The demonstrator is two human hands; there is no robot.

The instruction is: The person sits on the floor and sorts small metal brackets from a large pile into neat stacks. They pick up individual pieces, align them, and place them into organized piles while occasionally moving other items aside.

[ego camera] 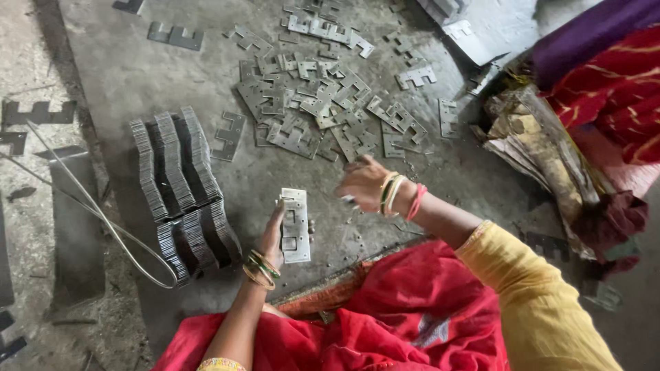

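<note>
While closed: left grip (275, 237) on metal plates (295, 225)

On the floor (137, 69), far ahead: loose plates (323, 110) spread in a heap, a few strays just right of it. Left of the hands: stacks (180, 189) of plates standing on edge in rows, a wire (103, 220) looping along their left side. Between stacks and right hand (364, 182): left hand (275, 237) with a small plate pile (295, 225); far right, a bundle (543, 158) beside cloth (612, 75).
</note>
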